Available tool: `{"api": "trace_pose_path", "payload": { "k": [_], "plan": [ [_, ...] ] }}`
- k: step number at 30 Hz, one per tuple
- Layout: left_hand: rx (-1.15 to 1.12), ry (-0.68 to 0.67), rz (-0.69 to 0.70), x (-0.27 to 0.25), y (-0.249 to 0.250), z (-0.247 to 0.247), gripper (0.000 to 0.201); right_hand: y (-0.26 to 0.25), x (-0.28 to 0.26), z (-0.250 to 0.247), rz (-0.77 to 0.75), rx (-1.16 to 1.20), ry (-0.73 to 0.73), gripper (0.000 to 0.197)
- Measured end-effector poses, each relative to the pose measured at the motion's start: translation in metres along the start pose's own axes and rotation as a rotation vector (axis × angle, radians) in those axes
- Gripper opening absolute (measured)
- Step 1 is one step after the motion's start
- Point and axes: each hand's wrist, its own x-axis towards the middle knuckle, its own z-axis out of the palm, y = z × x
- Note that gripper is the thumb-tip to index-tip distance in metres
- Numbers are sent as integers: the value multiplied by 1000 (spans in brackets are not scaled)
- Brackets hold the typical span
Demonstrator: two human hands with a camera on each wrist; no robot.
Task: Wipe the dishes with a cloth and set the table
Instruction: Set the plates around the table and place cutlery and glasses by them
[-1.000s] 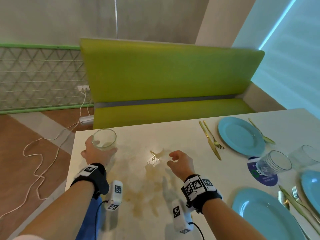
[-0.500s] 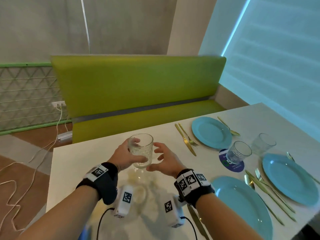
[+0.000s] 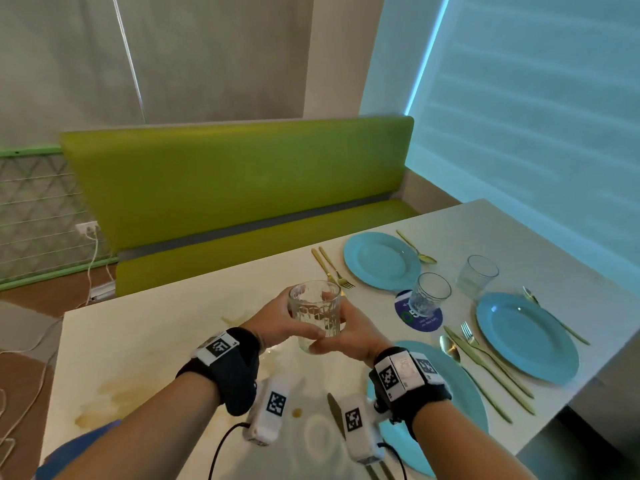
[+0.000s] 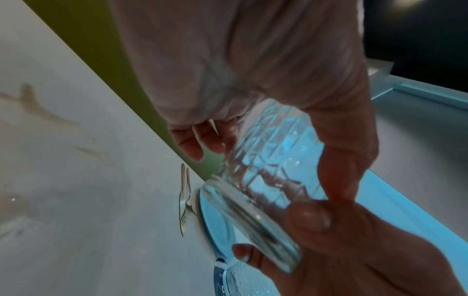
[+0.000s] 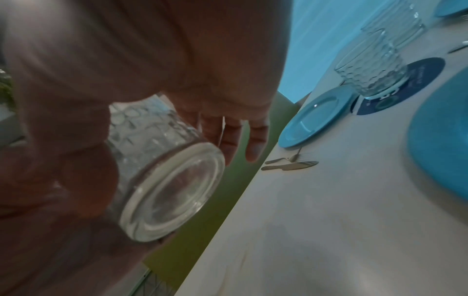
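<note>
A clear patterned glass (image 3: 315, 311) is held upright above the white table (image 3: 138, 341), in front of me. My left hand (image 3: 277, 323) grips its left side, thumb across the near wall. My right hand (image 3: 349, 339) grips its right side and lower edge. In the left wrist view the glass (image 4: 266, 176) lies between my thumb and fingers (image 4: 197, 142). From the right wrist, the thick base of the glass (image 5: 172, 192) faces the camera, with my fingers (image 5: 238, 138) curled behind it. The glass looks empty.
Three blue plates (image 3: 381, 261) (image 3: 526, 337) (image 3: 436, 403) lie to the right with gold cutlery (image 3: 485, 368) beside them. Two more glasses (image 3: 429, 294) (image 3: 478, 275) stand there, one on a dark coaster (image 3: 420, 320). Brown stains (image 3: 114, 396) mark the tabletop. A green bench (image 3: 242, 202) runs behind.
My left hand lifted the glass from the table's far-left edge and carried it right to the middle. My right hand came up and took hold of its other side.
</note>
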Motion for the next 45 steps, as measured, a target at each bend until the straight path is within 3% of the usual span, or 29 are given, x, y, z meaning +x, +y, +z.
{"api": "trace_pose_path", "payload": {
  "k": [6,11,16,19,23,30,38,45],
  "plan": [
    [28,-67,-85,17,-6,39,105,37,1,-24,72,11,78,68],
    [156,142,-226,26,-14,49,114,76,23,-44,217,24,259,71],
    [161,408,-233,33,-26,35,82,106,50,-68,345,-36,372,85],
    [172,482,-230,38,-28,29,60,113,58,-71,357,-112,425,85],
    [209,495,-233,43,-32,30,46,121,62,-68,327,-166,419,85],
    [223,505,-245,49,-38,40,38,130,63,-61,282,-139,427,81],
    [216,516,-247,54,-40,46,47,139,64,-54,222,-71,428,83],
    [259,501,-250,64,-37,64,48,150,60,-64,254,-157,409,93]
  ]
}}
